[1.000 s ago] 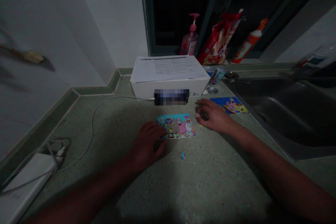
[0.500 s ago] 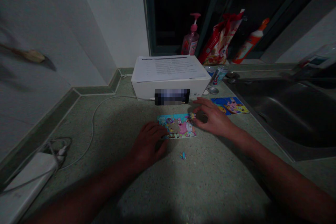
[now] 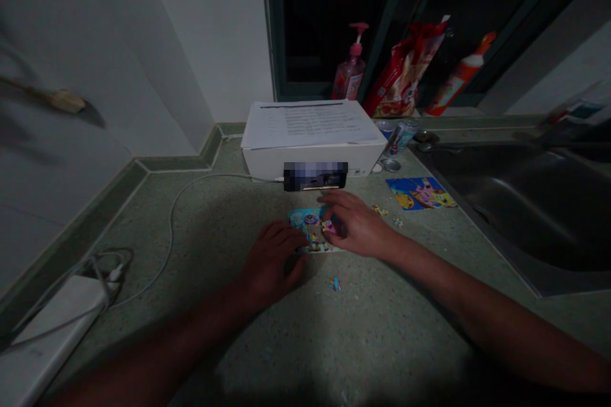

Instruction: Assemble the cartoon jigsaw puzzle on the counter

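Note:
A small cartoon jigsaw puzzle [image 3: 305, 222] lies on the green speckled counter [image 3: 363, 324] in front of a white box. My right hand [image 3: 356, 226] lies over the puzzle's right half and pinches a small pink puzzle piece [image 3: 327, 226] at its fingertips. My left hand [image 3: 272, 261] rests with curled fingers on the puzzle's lower left corner, holding it against the counter. Loose pieces lie near: one [image 3: 334, 283] below the puzzle, two [image 3: 380, 210] to the right.
A white box [image 3: 310, 137] with papers on top stands behind the puzzle. A cartoon picture card [image 3: 420, 193] lies to the right, beside a steel sink [image 3: 525, 203]. Soap pump [image 3: 348, 73], red bag [image 3: 405, 70] and orange bottle [image 3: 461, 76] line the sill. A cable [image 3: 169, 229] and adapter [image 3: 57, 315] sit left.
My right hand picked up a piece from the right of the puzzle and moved left over the puzzle. Two loose pieces are now uncovered where it was. My left hand stayed put.

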Motion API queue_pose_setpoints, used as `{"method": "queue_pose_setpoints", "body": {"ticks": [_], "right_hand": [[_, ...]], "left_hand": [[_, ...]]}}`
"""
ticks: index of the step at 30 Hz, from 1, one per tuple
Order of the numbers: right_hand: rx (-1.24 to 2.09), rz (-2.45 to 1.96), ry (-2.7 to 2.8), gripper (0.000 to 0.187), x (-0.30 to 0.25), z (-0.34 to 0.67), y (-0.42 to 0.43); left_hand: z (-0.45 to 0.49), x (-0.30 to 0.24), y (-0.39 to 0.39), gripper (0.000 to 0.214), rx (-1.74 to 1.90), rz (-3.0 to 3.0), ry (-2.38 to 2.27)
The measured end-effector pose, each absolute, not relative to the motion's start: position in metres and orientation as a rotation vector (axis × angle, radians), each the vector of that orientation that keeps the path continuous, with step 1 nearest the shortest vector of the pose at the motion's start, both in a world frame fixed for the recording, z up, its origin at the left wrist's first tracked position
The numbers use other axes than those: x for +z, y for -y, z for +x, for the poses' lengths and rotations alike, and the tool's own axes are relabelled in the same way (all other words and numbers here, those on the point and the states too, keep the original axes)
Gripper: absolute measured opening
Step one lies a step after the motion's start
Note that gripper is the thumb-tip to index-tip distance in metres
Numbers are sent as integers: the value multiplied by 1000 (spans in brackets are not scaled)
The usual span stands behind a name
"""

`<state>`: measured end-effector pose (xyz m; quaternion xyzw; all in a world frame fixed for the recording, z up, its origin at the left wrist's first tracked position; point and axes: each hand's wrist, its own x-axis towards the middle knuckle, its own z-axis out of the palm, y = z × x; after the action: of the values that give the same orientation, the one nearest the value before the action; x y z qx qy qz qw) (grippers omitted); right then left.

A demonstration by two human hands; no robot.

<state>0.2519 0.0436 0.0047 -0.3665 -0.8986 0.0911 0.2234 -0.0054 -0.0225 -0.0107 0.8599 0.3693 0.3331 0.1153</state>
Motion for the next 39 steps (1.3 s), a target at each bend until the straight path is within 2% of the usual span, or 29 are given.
{"method": "queue_pose_setpoints", "body": {"ticks": [39], "right_hand": [[291, -974, 2524, 17, 2, 253, -43]], "left_hand": [[-5, -14, 22, 23, 976, 2526, -1078]]}}
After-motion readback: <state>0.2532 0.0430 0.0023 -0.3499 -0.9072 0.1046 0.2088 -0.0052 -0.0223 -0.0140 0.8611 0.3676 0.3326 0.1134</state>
